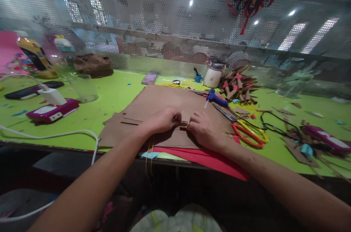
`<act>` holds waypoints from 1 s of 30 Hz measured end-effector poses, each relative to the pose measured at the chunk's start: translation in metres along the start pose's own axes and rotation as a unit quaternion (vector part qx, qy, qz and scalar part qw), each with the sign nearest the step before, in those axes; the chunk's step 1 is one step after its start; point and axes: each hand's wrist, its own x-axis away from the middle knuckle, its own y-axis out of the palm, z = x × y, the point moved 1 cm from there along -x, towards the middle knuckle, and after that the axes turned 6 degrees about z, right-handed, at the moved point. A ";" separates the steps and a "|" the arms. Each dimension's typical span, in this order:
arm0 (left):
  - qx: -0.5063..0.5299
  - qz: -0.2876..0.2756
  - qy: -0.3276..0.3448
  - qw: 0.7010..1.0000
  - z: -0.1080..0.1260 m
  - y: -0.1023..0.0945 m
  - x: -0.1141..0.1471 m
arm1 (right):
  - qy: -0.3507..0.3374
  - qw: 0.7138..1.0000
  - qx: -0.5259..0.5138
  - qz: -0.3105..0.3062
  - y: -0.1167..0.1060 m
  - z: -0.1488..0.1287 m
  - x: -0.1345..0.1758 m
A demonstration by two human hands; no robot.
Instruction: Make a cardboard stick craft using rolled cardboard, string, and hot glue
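Over a stack of brown cardboard sheets [161, 100], my left hand [163, 120] and my right hand [204, 129] meet with curled fingers. Between them lies a small, narrow brown paper strip [181, 124], pinched at its left end by my left fingers and at its right end by my right fingers. Whether it is flat or rolled is hard to make out. Cut brown strips [130, 123] rest on the sheets left of my left hand. Thin yellow strings [149, 151] hang over the table edge below my left wrist. Red paper [197, 155] sticks out under the sheets.
Right of the sheets lie orange-handled scissors [248, 135], yellow-handled scissors [255, 129] and a blue glue gun [216, 97]. Behind them stand a pile of brown paper rolls [241, 85] and a white jar [214, 74]. A purple power strip [53, 110] with a white cable sits left.
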 end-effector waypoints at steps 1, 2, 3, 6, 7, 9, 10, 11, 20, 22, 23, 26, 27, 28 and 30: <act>-0.001 -0.003 -0.001 1.000 0.001 0.000 0.000 | -0.001 1.000 -0.006 0.002 0.000 0.000 0.001; -0.002 -0.005 -0.002 1.000 0.002 -0.001 0.001 | -0.002 1.000 -0.011 0.003 0.000 0.000 0.001; -0.005 -0.007 -0.003 1.000 0.003 -0.001 0.001 | 0.000 1.000 -0.013 0.006 0.001 0.000 0.001; -0.017 -0.008 -0.003 1.000 0.005 -0.002 0.001 | 0.010 1.000 -0.006 0.013 0.002 -0.002 0.002; -0.021 -0.004 -0.002 1.000 0.005 -0.001 0.001 | 0.015 1.000 -0.001 0.014 0.002 -0.003 0.002; -0.028 0.003 0.003 1.000 0.005 0.000 0.001 | 0.023 1.000 0.007 0.012 0.002 -0.005 0.002; -0.030 0.006 0.006 1.000 0.005 0.000 0.001 | 0.027 1.000 0.010 0.007 0.001 -0.006 0.002; -0.032 0.008 0.008 0.999 0.005 0.001 0.001 | 0.030 1.000 0.010 0.002 -0.001 -0.007 0.001; -0.030 0.017 0.000 0.999 0.007 0.004 0.003 | 0.091 0.992 -0.087 -0.014 -0.010 -0.006 0.000; -0.032 0.023 0.007 0.999 0.007 0.006 0.003 | 0.090 0.991 -0.094 -0.016 -0.007 -0.006 0.001; -0.032 0.025 0.009 0.999 0.007 0.006 0.002 | 0.087 0.991 -0.096 -0.016 -0.006 -0.006 0.002; -0.030 0.028 0.009 0.999 0.007 0.007 0.002 | 0.081 0.991 -0.107 -0.013 -0.005 -0.007 0.003; -0.031 0.027 0.006 0.999 0.007 0.006 0.003 | 0.082 0.990 -0.112 -0.011 -0.005 -0.007 0.003; -0.032 0.025 0.004 0.999 0.008 0.006 0.003 | 0.086 0.990 -0.115 -0.008 -0.006 -0.007 0.003; -0.034 0.022 0.001 0.999 0.009 0.005 0.003 | 0.096 0.988 -0.119 0.002 -0.008 -0.006 0.002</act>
